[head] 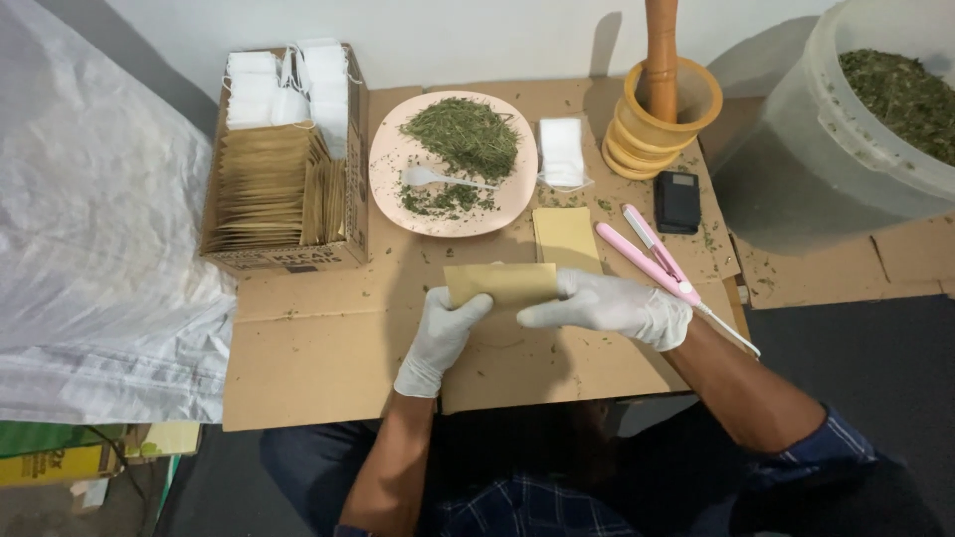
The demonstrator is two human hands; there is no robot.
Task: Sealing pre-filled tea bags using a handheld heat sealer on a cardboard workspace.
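Below the pink plate, both gloved hands, left and right, pinch a brown envelope; best keep its mouth level, fingers grasping firmly

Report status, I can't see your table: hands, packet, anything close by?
Left hand and right hand both grip brown packet. Pink sealer beside right hand. Plate of herbs beyond.

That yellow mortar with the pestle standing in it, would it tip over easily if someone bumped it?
Probably not the mortar itself: it looks thick-walled with a broad ribbed base, so likely heavy and steady on the cardboard sheet. The tall wooden pestle stands loose inside, well above the rim, so a knock would likely send it leaning or toppling out. The base seems unlikely to roll.
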